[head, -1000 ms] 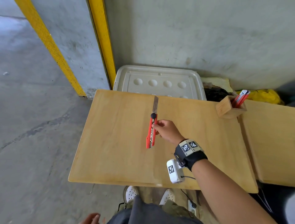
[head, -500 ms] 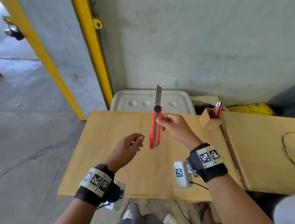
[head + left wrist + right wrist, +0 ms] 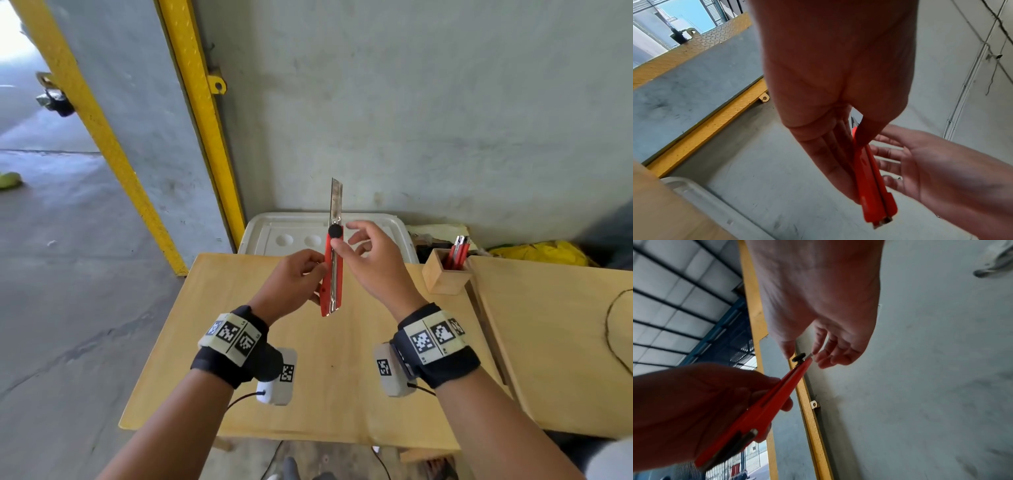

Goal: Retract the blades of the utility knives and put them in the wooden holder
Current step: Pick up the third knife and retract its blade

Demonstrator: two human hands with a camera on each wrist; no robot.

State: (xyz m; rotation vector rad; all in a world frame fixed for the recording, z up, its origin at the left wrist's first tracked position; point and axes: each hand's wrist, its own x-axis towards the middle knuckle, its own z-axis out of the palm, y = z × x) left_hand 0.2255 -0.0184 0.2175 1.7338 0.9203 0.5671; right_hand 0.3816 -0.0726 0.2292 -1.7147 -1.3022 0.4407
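Note:
A red utility knife (image 3: 332, 274) stands upright in the air above the wooden table (image 3: 342, 377), its steel blade (image 3: 336, 198) extended past the black knob (image 3: 335, 231). My left hand (image 3: 317, 274) grips the red handle from the left; in the left wrist view the knife (image 3: 873, 186) lies along its fingers (image 3: 830, 162). My right hand (image 3: 349, 236) has its thumb on the knife just below the knob, with the other fingers spread loosely. The wooden holder (image 3: 442, 277) stands at the table's far right with red knives (image 3: 459, 251) in it.
A white plastic lid (image 3: 376, 222) lies behind the table against the grey wall. A second wooden board (image 3: 548, 342) adjoins on the right, with a thin cord (image 3: 613, 329) on it. A yellow bag (image 3: 537, 253) sits behind the holder. Yellow steel posts (image 3: 202, 113) stand at the left.
My left hand has come up and taken the knife's handle. My right hand has loosened its grip and shifted up to the knob. The knife has risen and stands more upright.

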